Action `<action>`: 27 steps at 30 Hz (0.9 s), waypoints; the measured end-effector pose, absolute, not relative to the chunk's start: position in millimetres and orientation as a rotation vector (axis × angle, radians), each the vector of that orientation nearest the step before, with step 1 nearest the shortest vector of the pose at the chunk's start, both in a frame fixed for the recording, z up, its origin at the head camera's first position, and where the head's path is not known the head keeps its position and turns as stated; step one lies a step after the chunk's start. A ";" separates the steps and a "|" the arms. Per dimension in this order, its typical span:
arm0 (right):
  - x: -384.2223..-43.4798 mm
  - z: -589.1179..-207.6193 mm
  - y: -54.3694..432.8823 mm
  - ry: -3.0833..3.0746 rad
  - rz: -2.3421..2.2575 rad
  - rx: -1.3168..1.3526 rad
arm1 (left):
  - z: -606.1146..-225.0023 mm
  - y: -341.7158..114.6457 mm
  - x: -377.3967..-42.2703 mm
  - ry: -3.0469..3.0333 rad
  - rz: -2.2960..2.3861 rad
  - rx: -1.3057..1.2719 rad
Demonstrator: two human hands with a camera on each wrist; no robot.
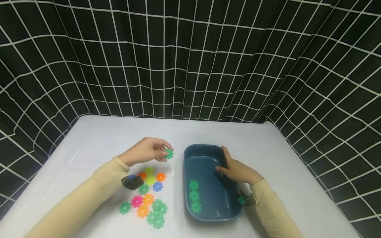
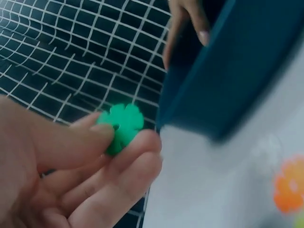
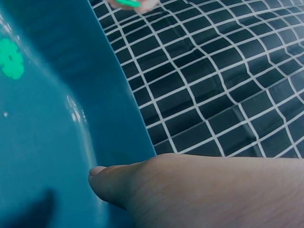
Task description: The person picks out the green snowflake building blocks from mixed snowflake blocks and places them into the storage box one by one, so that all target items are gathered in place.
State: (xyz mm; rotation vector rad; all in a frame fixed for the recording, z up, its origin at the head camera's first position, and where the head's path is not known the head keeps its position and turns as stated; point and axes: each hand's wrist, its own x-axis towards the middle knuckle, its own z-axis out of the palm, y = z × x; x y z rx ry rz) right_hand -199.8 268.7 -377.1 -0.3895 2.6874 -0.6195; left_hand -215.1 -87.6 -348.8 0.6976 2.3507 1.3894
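Note:
My left hand pinches a green notched plastic disc between thumb and fingers, raised above the table left of the bin. The disc is flower-shaped with a small central hole. My right hand holds the right wall of a blue plastic bin, its thumb inside the wall and the other fingers largely hidden. Inside the bin, a short column of green discs lies along the left side of the floor.
Left of the bin, loose discs are spread on the white table: orange, pink, blue, yellow-green, white and several green, some overlapping. A black curtain with white grid lines surrounds the table's back and sides.

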 end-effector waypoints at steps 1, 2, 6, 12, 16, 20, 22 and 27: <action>-199.9 -377.6 268.3 2.688 -0.622 -0.390 | -347.4 -83.2 -218.4 2.342 1.413 0.691; -200.0 -378.1 267.9 2.686 -0.628 -0.392 | -346.3 -79.1 -221.3 2.326 1.440 0.681; -199.5 -378.9 266.2 2.679 -0.643 -0.400 | -338.5 -61.9 -229.2 2.296 1.472 0.601; -198.1 -377.6 267.0 2.686 -0.634 -0.366 | -327.3 -34.0 -237.9 2.312 1.413 0.550; -198.6 -377.4 268.1 2.684 -0.625 -0.360 | -329.0 -18.2 -243.5 2.311 1.320 0.593; -199.2 -376.9 268.5 2.682 -0.610 -0.351 | -333.2 -3.7 -244.5 2.321 1.209 0.670; -199.2 -376.2 268.3 2.680 -0.604 -0.347 | -335.3 2.6 -243.7 2.326 1.162 0.715; -198.8 -375.0 267.5 2.676 -0.614 -0.342 | -341.1 14.6 -242.5 2.340 1.047 0.836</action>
